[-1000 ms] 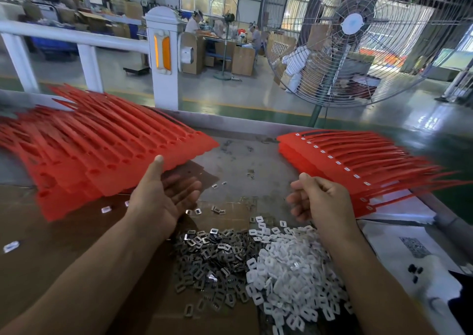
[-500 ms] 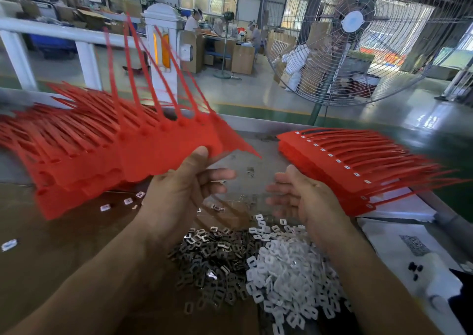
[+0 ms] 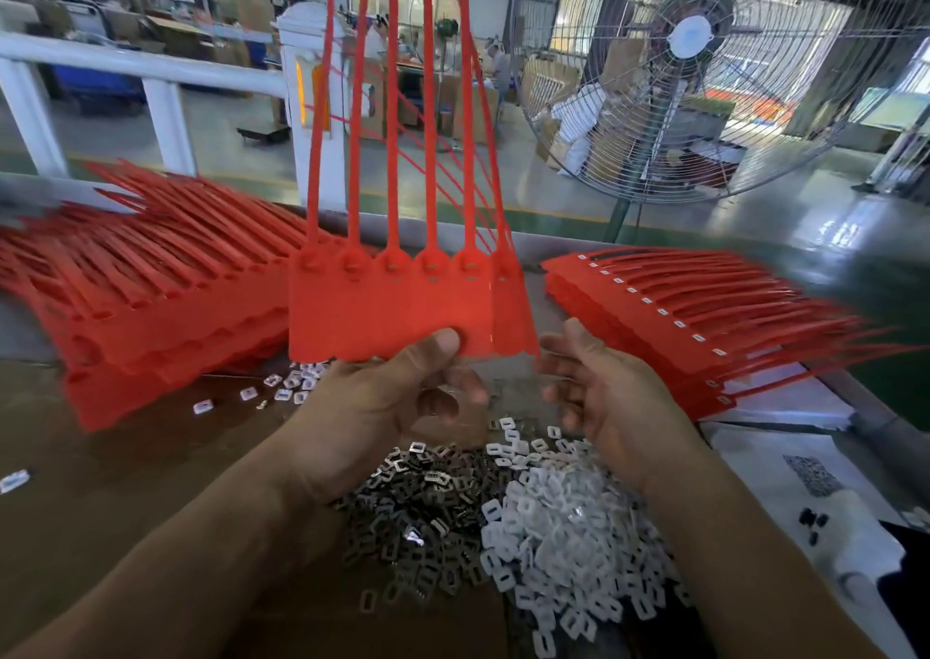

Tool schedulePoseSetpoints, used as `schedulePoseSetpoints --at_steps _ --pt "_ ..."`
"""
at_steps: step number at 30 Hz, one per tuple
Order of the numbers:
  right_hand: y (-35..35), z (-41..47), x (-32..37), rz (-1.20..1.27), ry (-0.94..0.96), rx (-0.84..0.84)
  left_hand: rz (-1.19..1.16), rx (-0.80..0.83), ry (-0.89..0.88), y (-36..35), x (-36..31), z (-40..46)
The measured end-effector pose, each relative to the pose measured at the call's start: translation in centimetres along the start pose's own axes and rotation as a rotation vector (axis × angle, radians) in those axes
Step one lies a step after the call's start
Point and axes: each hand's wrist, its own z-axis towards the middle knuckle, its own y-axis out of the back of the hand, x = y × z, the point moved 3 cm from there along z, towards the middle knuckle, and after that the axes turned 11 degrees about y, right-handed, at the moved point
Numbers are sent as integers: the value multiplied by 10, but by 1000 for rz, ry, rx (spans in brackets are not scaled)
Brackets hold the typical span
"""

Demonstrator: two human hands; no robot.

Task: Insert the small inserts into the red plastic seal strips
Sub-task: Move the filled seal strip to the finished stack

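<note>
Red plastic seal strips, one joined sheet in hand

Red plastic seal strips (image 3: 387, 306), a joined sheet with flat tags below and long thin tails pointing up, are held upright over the brown worktop (image 3: 100, 497). Left hand (image 3: 372, 407) pinches the sheet's lower edge, thumb on the front face. Right hand (image 3: 604, 397) is just beside the sheet, fingers relaxed, holding nothing. Stack of bare red strips (image 3: 151, 296) lies far left; stack of fitted red strips (image 3: 704, 316) lies right. Below the hands: heap of small grey metal inserts (image 3: 428, 517) touching a heap of small white plastic inserts (image 3: 568, 537).
</note>
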Motion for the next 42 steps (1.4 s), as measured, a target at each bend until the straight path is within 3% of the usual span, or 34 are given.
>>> schedulePoseSetpoints --at_steps 7,13,16,23,31,42 --pt "13 2 3 -11 58 10 -13 -11 8 11 1 7" --pt "23 1 7 -250 245 -136 52 -389 -21 53 1 19" --pt "27 2 6 -338 289 -200 179 -491 -42 72 -2 18" --pt "37 7 2 -500 313 -261 524 -525 -22 81 1 21" --pt "44 8 1 -874 173 -102 1125 -671 123 79 1 17" --pt "53 -1 19 -1116 92 6 1205 -667 178 78 -6 9"
